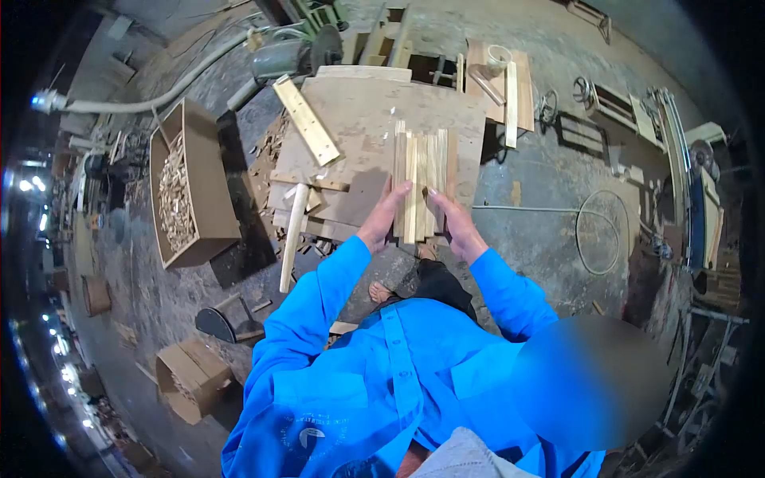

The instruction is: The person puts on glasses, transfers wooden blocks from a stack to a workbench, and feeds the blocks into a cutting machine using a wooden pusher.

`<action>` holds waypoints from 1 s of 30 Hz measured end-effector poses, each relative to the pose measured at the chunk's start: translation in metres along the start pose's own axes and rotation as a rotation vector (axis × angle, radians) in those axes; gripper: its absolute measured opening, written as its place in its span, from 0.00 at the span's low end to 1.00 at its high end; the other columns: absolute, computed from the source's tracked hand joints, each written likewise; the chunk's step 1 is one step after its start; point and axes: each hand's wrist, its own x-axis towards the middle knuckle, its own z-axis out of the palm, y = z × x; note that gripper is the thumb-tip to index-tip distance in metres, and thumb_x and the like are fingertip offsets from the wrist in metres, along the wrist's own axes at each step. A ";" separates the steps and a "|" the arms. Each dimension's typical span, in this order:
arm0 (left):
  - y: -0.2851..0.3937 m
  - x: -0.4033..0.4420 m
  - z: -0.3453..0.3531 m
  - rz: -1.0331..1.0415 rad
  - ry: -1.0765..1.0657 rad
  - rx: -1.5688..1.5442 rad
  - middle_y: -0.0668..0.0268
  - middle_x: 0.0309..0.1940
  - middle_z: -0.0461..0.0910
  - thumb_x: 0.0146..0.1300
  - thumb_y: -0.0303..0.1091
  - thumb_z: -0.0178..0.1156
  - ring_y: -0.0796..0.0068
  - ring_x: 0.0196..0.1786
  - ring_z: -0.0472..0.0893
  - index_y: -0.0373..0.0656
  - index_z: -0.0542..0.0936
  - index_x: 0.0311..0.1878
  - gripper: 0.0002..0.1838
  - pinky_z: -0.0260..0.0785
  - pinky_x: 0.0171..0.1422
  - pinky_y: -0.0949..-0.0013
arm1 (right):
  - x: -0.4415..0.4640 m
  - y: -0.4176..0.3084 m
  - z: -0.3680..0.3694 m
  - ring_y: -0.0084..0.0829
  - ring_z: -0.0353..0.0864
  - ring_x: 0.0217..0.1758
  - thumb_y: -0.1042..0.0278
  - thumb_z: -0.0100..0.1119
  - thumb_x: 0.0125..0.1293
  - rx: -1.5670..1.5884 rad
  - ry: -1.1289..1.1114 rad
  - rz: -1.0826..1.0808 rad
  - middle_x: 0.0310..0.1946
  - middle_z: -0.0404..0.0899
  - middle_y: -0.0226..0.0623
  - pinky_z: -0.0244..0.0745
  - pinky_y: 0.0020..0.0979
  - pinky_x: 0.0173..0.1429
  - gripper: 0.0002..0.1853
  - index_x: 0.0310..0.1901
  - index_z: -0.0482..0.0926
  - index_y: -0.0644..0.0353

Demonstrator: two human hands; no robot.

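Observation:
A bundle of several pale wooden strips (421, 167) lies lengthwise before me, over the near edge of the board-topped table (351, 111). My left hand (386, 215) grips the bundle's left side, its thumb on top. On the right side, my right hand (456, 218) is closed around the strips with its thumb over the upper face. The fingers underneath both hands are hidden. Some strips stick out nearer to me than others. To the left on the table rests a wider plank with dark holes (307, 119).
A long light wood piece (293, 239) leans at the table's left corner. Further left stands a large box of wood offcuts (199, 199), with a cardboard box (191, 378) below it. Machinery (299, 56) sits behind the table. A hose (550, 209) loops across the floor at right.

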 end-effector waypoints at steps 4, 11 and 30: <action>0.032 0.073 0.002 -0.053 -0.036 0.035 0.55 0.74 0.70 0.75 0.59 0.58 0.63 0.71 0.76 0.42 0.55 0.82 0.44 0.74 0.73 0.60 | 0.063 -0.027 -0.030 0.32 0.75 0.71 0.45 0.59 0.77 -0.038 0.024 -0.018 0.70 0.76 0.41 0.65 0.35 0.77 0.35 0.73 0.72 0.66; 0.070 0.185 0.002 -0.027 -0.041 0.090 0.58 0.69 0.74 0.73 0.64 0.59 0.67 0.68 0.79 0.40 0.59 0.80 0.46 0.76 0.69 0.62 | 0.152 -0.085 -0.053 0.30 0.74 0.73 0.42 0.58 0.77 -0.013 0.000 -0.042 0.70 0.77 0.37 0.65 0.34 0.77 0.35 0.74 0.72 0.62; 0.092 0.231 -0.031 -0.066 0.052 0.524 0.56 0.71 0.75 0.79 0.62 0.52 0.69 0.67 0.78 0.36 0.64 0.79 0.42 0.65 0.77 0.63 | 0.193 -0.081 -0.092 0.50 0.71 0.75 0.32 0.63 0.69 -0.402 0.155 -0.108 0.70 0.73 0.59 0.65 0.42 0.78 0.44 0.70 0.75 0.68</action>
